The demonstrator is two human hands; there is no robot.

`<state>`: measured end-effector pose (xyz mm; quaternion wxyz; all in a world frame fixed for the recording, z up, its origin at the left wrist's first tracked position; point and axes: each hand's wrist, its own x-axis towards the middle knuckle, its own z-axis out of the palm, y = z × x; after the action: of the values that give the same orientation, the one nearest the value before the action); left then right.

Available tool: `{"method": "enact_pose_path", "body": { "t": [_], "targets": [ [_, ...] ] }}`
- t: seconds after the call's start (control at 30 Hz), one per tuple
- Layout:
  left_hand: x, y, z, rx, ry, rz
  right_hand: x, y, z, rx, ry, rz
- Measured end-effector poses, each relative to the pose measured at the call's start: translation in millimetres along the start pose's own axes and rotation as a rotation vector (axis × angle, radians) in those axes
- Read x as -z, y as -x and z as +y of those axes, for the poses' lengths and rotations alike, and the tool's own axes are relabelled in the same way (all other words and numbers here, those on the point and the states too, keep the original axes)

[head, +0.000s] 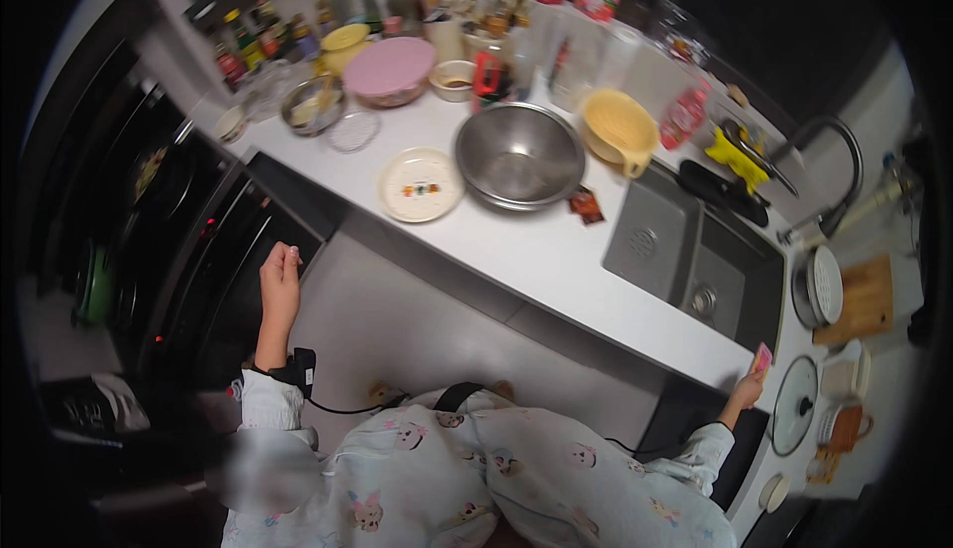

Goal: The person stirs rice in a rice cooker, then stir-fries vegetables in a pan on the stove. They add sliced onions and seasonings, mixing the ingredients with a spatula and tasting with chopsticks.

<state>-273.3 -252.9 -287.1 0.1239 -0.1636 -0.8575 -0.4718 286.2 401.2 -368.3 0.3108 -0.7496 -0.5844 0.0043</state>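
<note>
My left hand (281,274) is raised over the floor, left of the counter. Its fingers are curled closed and I see nothing in them. At the right end of the counter, my right hand (747,390) grips a small pink packet (762,359), just in front of the sink's near corner. A glass pot lid (794,406) with a dark knob lies right beside that hand. Before me on the white counter (514,265) stand a large stainless steel bowl (519,157) and a cream plate (421,185) with small printed figures. A reddish-brown packet (587,206) lies beside the bowl.
A grey double sink (651,239) with a dark faucet (841,176) is at right. Behind the bowl are a yellow colander (619,131), a pink-lidded bowl (390,71) and several bottles. A wooden cutting board (856,298) leans at far right. Black appliances (223,250) line the left side.
</note>
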Motion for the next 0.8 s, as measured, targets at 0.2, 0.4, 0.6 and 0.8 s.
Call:
{"method": "enact_pose_path", "body": {
  "t": [0.2, 0.4, 0.6, 0.8],
  "targets": [
    [139, 30, -100, 0.143, 0.056, 0.300, -35, 148, -254, 0.525, -0.915, -0.265],
    [298, 77, -212, 0.193, 0.201, 0.640, -23, 466, -433, 0.644, -1.090, -1.101],
    [420, 103, -290, 0.234, 0.492, 0.671, 45, 730, -578, 1.214, -1.003, -1.523],
    [452, 79, -323, 0.408, 0.424, 0.623, 88, 955, -680, 1.109, -0.766, -1.993]
  ]
}}
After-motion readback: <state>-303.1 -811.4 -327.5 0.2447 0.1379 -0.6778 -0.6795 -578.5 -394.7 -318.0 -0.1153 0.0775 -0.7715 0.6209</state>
